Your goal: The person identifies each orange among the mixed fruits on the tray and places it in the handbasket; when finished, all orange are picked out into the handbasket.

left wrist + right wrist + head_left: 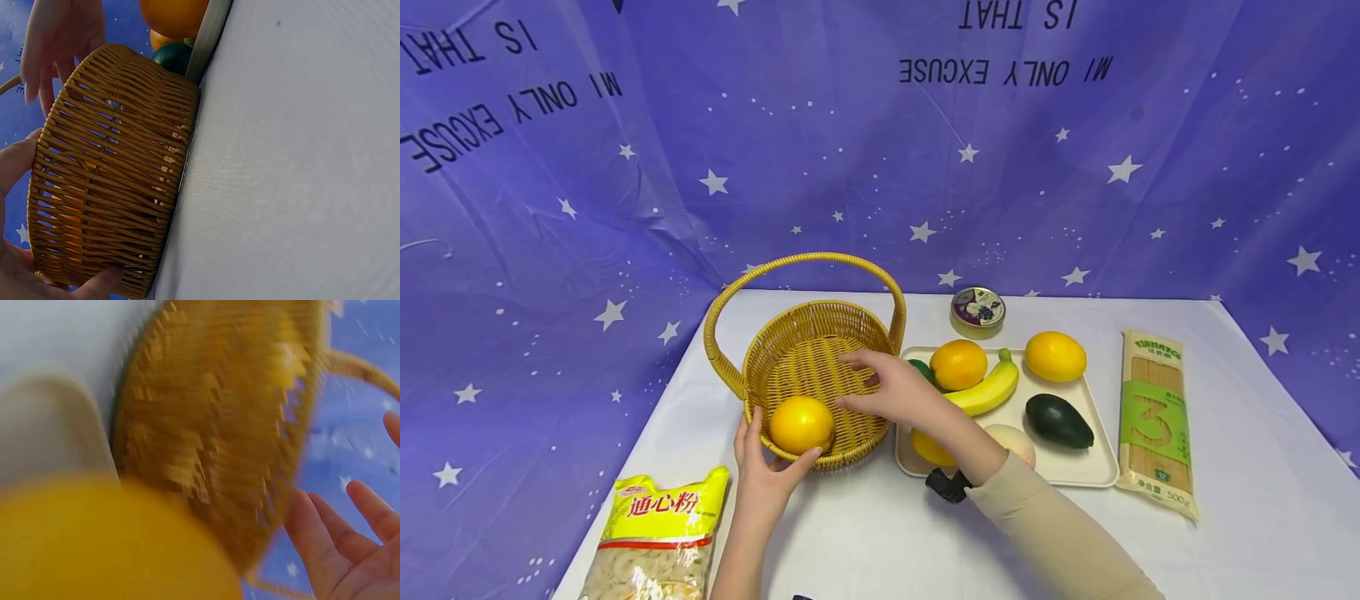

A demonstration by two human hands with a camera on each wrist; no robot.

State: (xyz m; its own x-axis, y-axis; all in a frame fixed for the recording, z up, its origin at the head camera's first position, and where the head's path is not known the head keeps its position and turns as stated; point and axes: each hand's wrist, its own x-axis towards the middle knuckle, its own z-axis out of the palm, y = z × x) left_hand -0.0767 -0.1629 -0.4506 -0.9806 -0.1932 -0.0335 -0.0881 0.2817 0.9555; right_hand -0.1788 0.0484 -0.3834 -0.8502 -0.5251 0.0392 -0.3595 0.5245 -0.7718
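Note:
A wicker basket (820, 325) with a tall hoop handle stands on the table, holding one orange-yellow round fruit (802, 425) at its near left side. My left hand (767, 471) grips the basket's near left rim, thumb and fingers spread around the wall. Over the basket's right part hovers my right hand (887, 387), fingers apart and nothing between them. In the right wrist view its fingers (369, 512) are extended beside the rim. Right of the basket, under my right forearm, a cream tray (1101, 467) bears several fruits.
On the tray are an orange (958, 364), a banana (988, 392), a yellow fruit (1056, 357), a dark avocado (1060, 421) and a partly hidden peach (1011, 437). A round tin (977, 312) stands behind; noodles (1156, 425) lie right, a pasta bag (658, 533) front left.

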